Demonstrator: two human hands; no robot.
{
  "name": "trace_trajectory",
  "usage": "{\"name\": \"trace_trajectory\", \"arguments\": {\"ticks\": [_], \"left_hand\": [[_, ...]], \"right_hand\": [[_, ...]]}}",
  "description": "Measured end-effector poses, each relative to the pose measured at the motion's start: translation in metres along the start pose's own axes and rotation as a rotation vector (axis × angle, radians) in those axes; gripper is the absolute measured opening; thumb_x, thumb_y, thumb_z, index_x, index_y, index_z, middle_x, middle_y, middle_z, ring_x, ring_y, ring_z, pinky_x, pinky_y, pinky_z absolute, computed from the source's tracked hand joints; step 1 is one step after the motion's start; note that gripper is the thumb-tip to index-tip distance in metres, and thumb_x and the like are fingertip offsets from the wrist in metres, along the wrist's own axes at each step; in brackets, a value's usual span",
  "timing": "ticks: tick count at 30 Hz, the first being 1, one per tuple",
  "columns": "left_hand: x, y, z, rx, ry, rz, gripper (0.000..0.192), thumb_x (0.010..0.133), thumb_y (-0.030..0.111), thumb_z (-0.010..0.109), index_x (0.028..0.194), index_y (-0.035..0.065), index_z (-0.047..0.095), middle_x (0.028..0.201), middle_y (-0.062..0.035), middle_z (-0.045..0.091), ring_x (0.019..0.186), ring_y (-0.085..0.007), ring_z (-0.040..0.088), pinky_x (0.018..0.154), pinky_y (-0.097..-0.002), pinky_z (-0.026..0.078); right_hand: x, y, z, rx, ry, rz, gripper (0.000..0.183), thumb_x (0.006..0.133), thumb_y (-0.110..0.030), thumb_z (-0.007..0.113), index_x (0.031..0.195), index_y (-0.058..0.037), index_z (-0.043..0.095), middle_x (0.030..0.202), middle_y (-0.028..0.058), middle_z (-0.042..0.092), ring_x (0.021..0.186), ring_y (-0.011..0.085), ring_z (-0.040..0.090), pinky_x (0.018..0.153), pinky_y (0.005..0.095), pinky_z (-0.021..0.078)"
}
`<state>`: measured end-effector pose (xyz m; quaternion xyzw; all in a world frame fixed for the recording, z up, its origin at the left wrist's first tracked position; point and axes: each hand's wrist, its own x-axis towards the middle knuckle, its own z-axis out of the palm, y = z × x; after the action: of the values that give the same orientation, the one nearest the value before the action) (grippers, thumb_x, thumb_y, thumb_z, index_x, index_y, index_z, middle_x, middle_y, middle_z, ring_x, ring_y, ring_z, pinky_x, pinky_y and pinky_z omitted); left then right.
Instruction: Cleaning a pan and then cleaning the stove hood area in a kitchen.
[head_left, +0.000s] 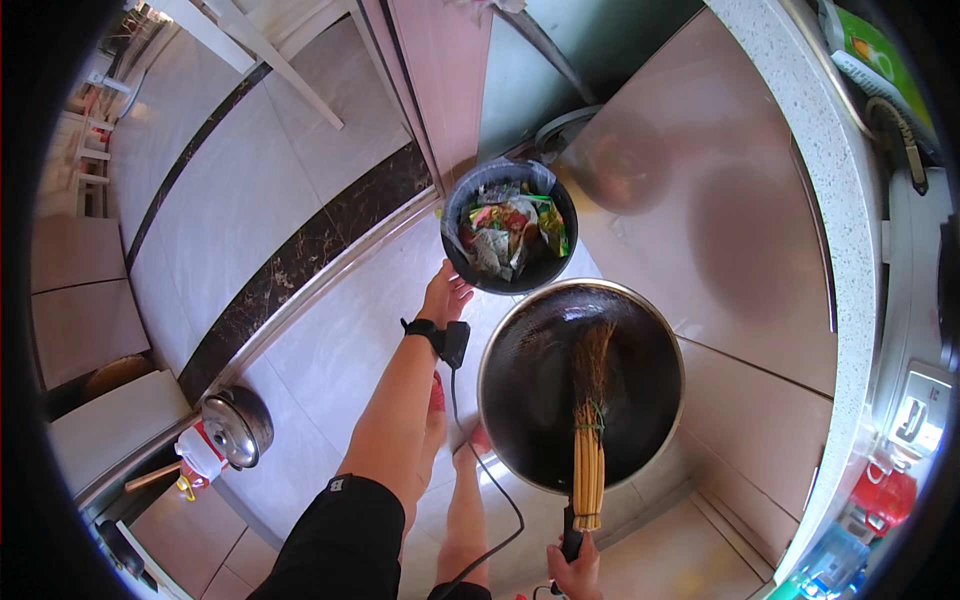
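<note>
My right hand (575, 566) is closed around the black handle of a dark wok (517, 405) with a metal rim. A whisk brush of bundled stalks (589, 465), tied with green string, lies along the handle and into the wok, its bristles against the inner surface. My left hand (448, 295), with a black strap and a cabled box at the wrist, is at the lower left side of a black trash bin (457, 259). The fingers are spread near the bin's wall; whether they touch it I cannot tell. The lined bin holds wrappers and food scraps.
Pinkish cabinet doors (750, 405) and a speckled countertop (844, 187) stand on the right. A sliding-door track (330, 274) crosses the floor at left. A lidded metal pot (240, 427) and an oil bottle (201, 454) are at lower left. My feet are beneath the arm and wok.
</note>
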<state>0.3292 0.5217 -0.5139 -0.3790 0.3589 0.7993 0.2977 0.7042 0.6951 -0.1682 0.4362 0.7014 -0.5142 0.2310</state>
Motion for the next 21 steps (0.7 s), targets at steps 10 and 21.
{"name": "trace_trajectory", "arguments": {"ticks": [10, 21], "left_hand": [[-0.068, -0.002, -0.118, -0.061, -0.153, -0.127, 0.075, 0.089, 0.068, 0.038, 0.127, 0.0044, 0.049, 0.127, -0.0113, 0.055, 0.117, -0.0257, 0.05, 0.104, -0.0381, 0.035], [-0.205, 0.006, -0.176, -0.003, 0.135, -0.283, 0.08, 0.088, 0.067, 0.044, 0.138, 0.0042, 0.035, 0.128, -0.0185, 0.052, 0.117, -0.0349, 0.053, 0.096, -0.0456, 0.045]], "right_hand": [[0.108, -0.015, 0.044, -0.242, -0.114, -0.285, 0.029, 0.079, -0.012, 0.068, 0.096, -0.0003, 0.048, 0.058, 0.0076, 0.058, 0.046, 0.0173, 0.059, 0.042, 0.0328, 0.0468], [0.183, 0.015, 0.157, -0.132, -0.127, -0.373, 0.031, 0.082, -0.017, 0.067, 0.1, 0.0018, 0.05, 0.066, 0.0108, 0.061, 0.049, 0.0175, 0.06, 0.045, 0.0329, 0.0498]]}}
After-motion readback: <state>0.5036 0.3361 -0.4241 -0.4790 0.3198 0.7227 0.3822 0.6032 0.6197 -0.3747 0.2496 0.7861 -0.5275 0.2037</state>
